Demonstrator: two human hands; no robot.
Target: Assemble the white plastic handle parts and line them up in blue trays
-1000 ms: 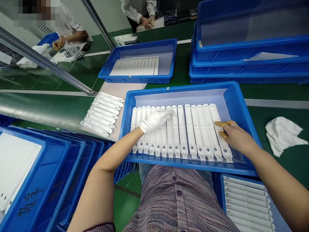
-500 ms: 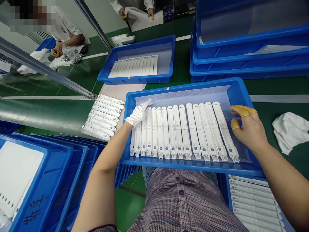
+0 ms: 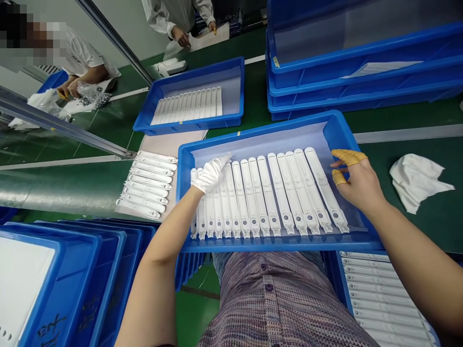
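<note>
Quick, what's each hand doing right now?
Left hand: open, gloved, resting on the strips, gripping nothing.
Right hand: open, fingers beside the tray right wall, holding nothing.

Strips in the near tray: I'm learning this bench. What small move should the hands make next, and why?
Probably the right hand should nudge the rightmost strips leftward. They fan out with gaps and lean, while those under the gloved left hand lie packed tight in the tray.
</note>
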